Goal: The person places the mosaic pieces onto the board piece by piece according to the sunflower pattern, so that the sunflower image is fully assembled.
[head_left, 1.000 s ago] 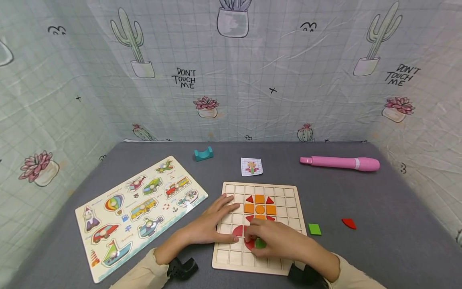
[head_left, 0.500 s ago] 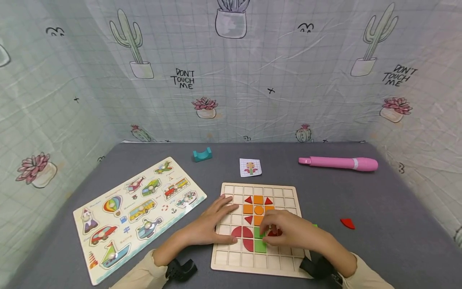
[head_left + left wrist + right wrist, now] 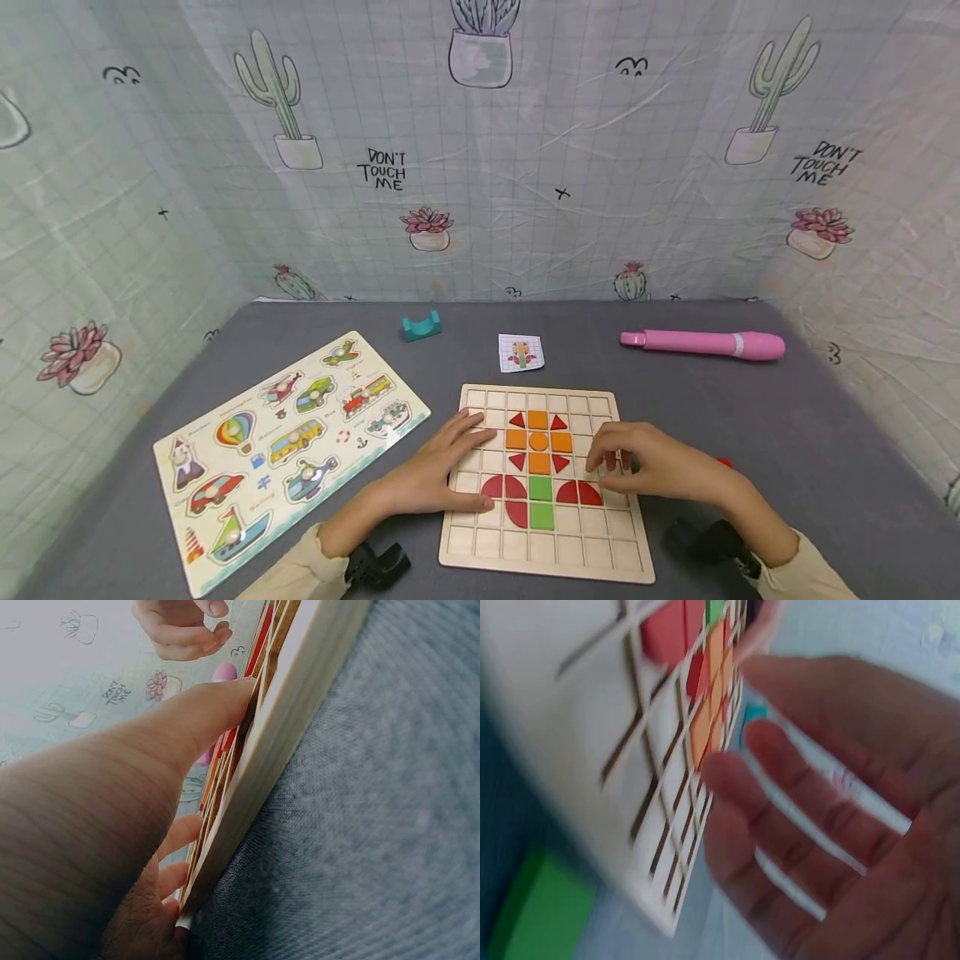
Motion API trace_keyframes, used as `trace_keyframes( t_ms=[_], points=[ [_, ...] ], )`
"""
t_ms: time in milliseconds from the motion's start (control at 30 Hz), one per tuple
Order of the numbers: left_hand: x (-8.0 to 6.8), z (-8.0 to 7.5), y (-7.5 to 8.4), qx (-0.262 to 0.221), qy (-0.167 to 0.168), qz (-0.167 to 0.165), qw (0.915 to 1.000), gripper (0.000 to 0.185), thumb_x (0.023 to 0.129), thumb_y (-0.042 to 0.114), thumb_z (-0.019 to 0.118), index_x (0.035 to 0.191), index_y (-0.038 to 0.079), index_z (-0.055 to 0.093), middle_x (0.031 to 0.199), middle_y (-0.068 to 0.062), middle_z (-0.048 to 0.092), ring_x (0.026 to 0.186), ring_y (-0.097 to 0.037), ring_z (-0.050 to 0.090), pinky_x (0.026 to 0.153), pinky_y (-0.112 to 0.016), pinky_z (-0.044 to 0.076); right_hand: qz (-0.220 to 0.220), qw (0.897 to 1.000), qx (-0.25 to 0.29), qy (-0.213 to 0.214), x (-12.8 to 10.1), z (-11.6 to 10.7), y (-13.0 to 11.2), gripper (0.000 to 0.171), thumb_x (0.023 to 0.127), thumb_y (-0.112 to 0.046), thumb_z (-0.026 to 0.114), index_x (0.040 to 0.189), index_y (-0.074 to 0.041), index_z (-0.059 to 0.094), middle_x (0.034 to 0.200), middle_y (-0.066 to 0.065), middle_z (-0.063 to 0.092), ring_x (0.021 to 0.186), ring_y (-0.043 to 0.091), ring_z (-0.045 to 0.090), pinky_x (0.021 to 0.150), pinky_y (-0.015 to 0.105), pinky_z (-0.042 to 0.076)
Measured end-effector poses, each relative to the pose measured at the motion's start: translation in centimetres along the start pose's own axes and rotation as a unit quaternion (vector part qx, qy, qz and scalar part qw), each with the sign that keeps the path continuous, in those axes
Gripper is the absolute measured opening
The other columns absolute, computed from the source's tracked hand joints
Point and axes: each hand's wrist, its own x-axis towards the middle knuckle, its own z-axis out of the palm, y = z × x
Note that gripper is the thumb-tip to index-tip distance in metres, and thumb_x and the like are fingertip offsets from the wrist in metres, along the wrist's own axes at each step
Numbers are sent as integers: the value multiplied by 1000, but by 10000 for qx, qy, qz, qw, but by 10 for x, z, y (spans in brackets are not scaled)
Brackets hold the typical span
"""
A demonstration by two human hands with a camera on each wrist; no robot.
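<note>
A wooden grid board (image 3: 480, 546) bears a flower-like pattern of flat pieces: orange squares (image 3: 537, 420) round an orange circle (image 3: 538, 442), red triangles (image 3: 558, 422), green squares (image 3: 542, 516) and red quarter circles (image 3: 591, 494). My left hand (image 3: 431, 471) rests on the board's left edge with fingers spread. Over the right edge hovers my right hand (image 3: 652, 462), its fingers loosely bent and nothing between them in the right wrist view. A loose green square (image 3: 540, 907) lies on the table beside the board, mostly hidden by that hand in the head view.
A red piece (image 3: 723, 462) peeks out behind my right wrist. Beyond the board lie a small pattern card (image 3: 521, 352), a teal arch block (image 3: 422, 326) and a pink microphone-shaped object (image 3: 705, 343). A vehicle peg puzzle (image 3: 285, 458) sits to the left.
My right hand has let go of a red quarter circle, now beside another right of the green squares, and moved right to the board's edge. The left hand has stayed put.
</note>
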Motion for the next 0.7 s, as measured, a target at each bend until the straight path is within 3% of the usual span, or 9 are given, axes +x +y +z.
trace_keyframes(
  t_ms=[167, 467, 700],
  points=[
    [-1, 0, 1, -28, 6, 54, 10000, 84, 81, 49, 75, 150, 19, 38, 162, -5, 16, 151, -28, 2, 111, -65, 19, -391, 9991, 142, 52, -12, -9, 15, 13, 89, -6, 71, 99, -13, 68, 95, 2, 63, 73, 4, 56, 61, 23, 51],
    [0, 2, -1, -38, 15, 70, 10000, 85, 81, 49, 75, 150, 18, 38, 162, -5, 17, 151, -28, 2, 111, -65, 19, -46, 9994, 335, -67, -31, -28, 34, 14, 90, -7, 70, 103, -10, 68, 97, 5, 64, 74, 6, 59, 63, 25, 53],
    [1, 2, -3, -13, 31, 11, 10000, 84, 80, 49, 75, 150, 18, 39, 162, -4, 17, 151, -27, 1, 112, -63, 20, 49, 9999, 146, 62, -52, -49, 42, 15, 88, -2, 71, 101, -8, 67, 91, 4, 63, 72, 8, 58, 60, 25, 51]
  ],
)
